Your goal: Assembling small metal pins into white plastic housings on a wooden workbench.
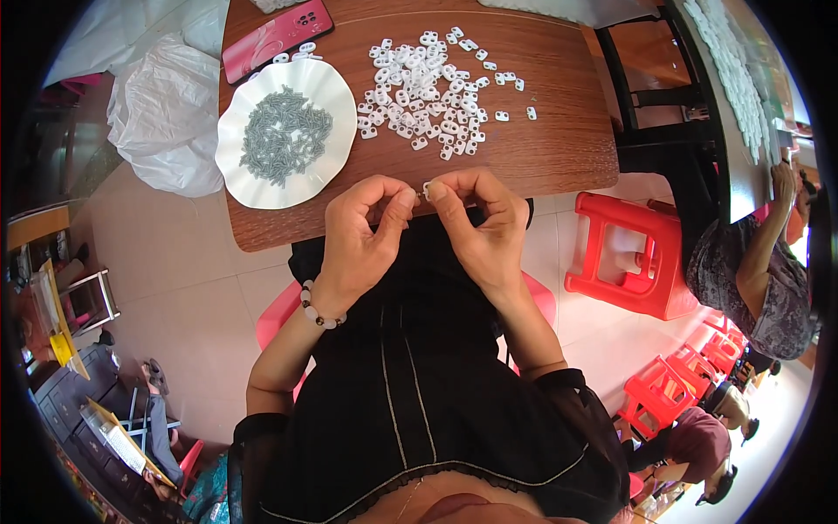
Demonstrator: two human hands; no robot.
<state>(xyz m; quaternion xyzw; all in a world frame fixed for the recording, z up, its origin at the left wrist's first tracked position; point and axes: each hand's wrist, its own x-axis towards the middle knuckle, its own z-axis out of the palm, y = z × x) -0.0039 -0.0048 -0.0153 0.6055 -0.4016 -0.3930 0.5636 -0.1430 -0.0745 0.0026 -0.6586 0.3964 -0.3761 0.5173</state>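
Note:
Just over the table's near edge, my two hands meet with their fingertips almost touching. My right hand (483, 229) pinches a small white two-holed plastic piece (427, 188) between thumb and forefinger. My left hand (362, 229), wearing a beaded bracelet (312, 310), is closed in a pinch beside it; whatever it holds is too small to make out. Beyond my hands lies a loose pile of similar white two-holed pieces (419, 87). To the left, a white wavy-rimmed plate (340, 92) holds a heap of small grey pins (286, 135).
A pink phone (278, 39) rests at the back left of the brown wooden table (550, 153). A white plastic bag (166, 118) is left of the table. Red stools (633, 253) stand to the right, where another person's arm (764, 236) reaches to a neighbouring table.

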